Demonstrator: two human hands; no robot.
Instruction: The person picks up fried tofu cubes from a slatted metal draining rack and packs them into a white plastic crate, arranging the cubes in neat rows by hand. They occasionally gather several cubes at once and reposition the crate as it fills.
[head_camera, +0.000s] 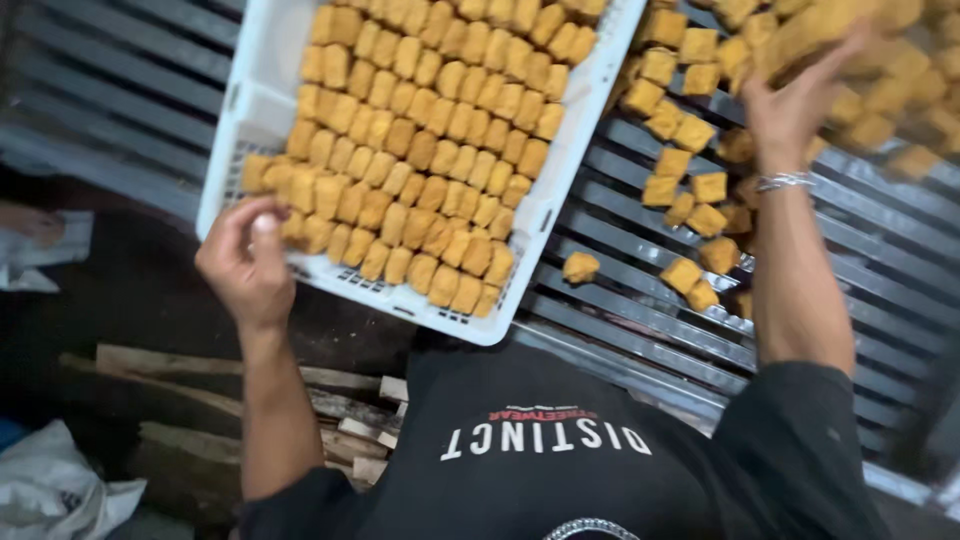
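One white plastic crate (262, 95) is lying tilted across a rack of grey metal slats (640, 330), its near corner hanging over the rack's front edge. Golden fried cubes (430, 150) are filling it in packed rows; there are far too many to count exactly, well over a hundred. More loose cubes (690, 190) are lying scattered on the slats to the right of the crate, about twenty showing sharply, with a blurred heap beyond them at the far right corner.

The left hand (245, 265) is reaching up with the forearm raised, its fingers curled together and clamped on the crate's near left rim, touching the cubes there. The right hand (795, 100) is stretching forward over the slats, arm nearly straight, with one silver bracelet (785, 181) on the wrist; it is blurred, so I cannot tell whether its fingers are apart or closed. Several split pieces of firewood (330, 410) are lying below the rack's front edge.
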